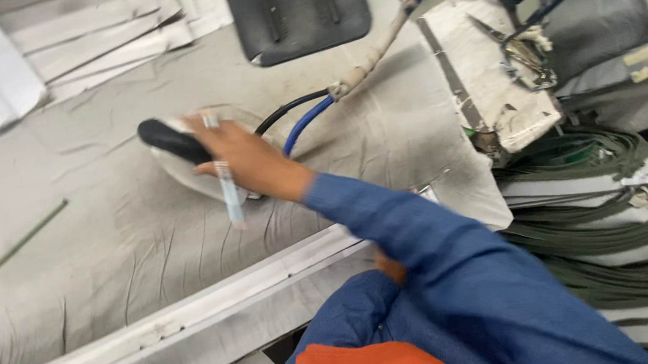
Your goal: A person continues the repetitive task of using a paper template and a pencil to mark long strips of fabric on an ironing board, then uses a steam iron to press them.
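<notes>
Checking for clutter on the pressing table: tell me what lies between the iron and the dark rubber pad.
Head view: only bare grey table cover lies between the iron and the dark pad.

The iron (186,147) sits flat on the grey padded desk (109,231). It has a shiny, rounded metal body and a black handle on top. The handle points away from the black mat (297,4), which lies farther back on the desk. A black cable and a blue hose (300,122) come out of the iron's back end. A thin clear tube (229,189) crosses the iron's near side, pointing down toward the desk's pale front edge.
</notes>
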